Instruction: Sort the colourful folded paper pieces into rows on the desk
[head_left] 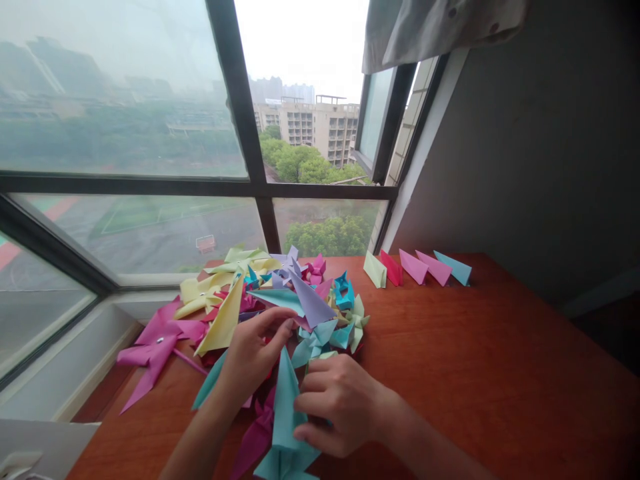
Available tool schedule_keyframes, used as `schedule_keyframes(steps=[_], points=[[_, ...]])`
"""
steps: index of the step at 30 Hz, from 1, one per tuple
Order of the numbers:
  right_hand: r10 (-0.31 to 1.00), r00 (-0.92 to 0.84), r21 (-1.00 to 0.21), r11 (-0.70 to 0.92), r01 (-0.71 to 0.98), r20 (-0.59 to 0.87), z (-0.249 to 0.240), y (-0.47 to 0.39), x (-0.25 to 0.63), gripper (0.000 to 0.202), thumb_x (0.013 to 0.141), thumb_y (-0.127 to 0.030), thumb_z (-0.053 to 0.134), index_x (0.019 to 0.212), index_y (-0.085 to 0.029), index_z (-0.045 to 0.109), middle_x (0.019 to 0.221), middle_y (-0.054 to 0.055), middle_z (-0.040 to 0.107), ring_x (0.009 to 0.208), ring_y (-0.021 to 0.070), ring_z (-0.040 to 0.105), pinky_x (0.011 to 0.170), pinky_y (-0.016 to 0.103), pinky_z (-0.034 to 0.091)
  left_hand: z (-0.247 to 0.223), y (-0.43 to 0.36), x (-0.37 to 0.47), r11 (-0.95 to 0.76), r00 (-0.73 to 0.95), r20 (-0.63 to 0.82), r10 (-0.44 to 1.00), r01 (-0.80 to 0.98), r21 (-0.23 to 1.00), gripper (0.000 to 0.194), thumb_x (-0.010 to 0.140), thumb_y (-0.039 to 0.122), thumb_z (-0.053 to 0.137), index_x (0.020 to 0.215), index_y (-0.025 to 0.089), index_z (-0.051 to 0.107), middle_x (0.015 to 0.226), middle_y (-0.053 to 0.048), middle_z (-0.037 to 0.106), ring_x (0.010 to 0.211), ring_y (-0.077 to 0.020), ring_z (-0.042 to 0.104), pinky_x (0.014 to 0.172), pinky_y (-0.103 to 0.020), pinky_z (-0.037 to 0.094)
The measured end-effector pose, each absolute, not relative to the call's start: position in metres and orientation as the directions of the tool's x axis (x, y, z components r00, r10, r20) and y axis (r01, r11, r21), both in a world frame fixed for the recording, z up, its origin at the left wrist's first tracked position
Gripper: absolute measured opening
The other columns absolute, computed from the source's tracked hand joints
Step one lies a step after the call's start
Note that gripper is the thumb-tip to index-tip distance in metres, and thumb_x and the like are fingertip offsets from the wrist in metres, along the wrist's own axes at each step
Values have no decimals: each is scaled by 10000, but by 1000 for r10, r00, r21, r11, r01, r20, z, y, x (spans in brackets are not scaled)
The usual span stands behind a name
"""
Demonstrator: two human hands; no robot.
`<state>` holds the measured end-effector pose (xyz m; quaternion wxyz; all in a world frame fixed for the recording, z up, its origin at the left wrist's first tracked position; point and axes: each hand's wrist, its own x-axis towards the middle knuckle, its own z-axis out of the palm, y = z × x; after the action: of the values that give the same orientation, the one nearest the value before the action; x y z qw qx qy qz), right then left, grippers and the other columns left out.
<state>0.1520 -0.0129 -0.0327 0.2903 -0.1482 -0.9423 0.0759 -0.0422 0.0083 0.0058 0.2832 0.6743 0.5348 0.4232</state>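
Observation:
A heap of folded paper pieces lies in front of me. My left hand [263, 340] reaches into it, thumb and forefinger pinched at the lower edge of a lavender paper airplane [311, 293]; whether they hold it or pink paper below is unclear. A yellow paper airplane [223, 320] stands beside that hand. My right hand [345, 403] is curled, thumb and finger at the right edge of a light-blue paper airplane [285, 407] pointing away from me. Its other fingers hide what is under them. Close by are a light-blue pinwheel [315, 339] and a magenta pinwheel [163, 341] on a stick.
Several paper airplanes stand in a row at the back right, among them a pale green one [375, 270], a red one [391, 268] and a blue one [455, 267]. The brown wooden table [480, 373] meets a window [320, 192] at the back and a grey wall [540, 153].

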Motion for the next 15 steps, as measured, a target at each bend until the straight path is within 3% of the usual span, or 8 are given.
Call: schedule_keyframes(steps=[4,8,11,15], points=[[373,-725,-300,924,236,579,-25,-9,158,333,941,-403,449,684,-213,543,622,4,557,593,155,481,571,316,368,5,8,-41,-277,53,289,956,493,825,213,906,341,602,999,192,723,896,-25,761,777,-177,708,693,-250,549],[508,-578,-529,835,149,639,-14,-2,169,277,951,-370,471,812,-197,637,725,40,643,676,159,556,656,306,427,4,8,-42,-273,-44,342,939,511,815,222,899,362,610,975,189,727,921,-41,756,839,-199,700,772,-285,545],[636,-453,-697,716,45,625,-11,6,178,288,950,-372,500,800,-185,660,723,50,640,683,159,575,658,295,446,6,9,-42,-299,-57,371,927,485,822,223,912,359,594,994,191,716,997,-58,743,947,-218,687,866,-314,529],[732,-380,-792,610,-5,566,-13,16,188,284,944,-356,534,761,-184,666,710,44,636,675,157,577,641,280,452,7,10,-40,-336,-33,379,925,398,854,208,913,343,592,991,188,706,1107,-82,717,1068,-235,658,943,-330,505]])
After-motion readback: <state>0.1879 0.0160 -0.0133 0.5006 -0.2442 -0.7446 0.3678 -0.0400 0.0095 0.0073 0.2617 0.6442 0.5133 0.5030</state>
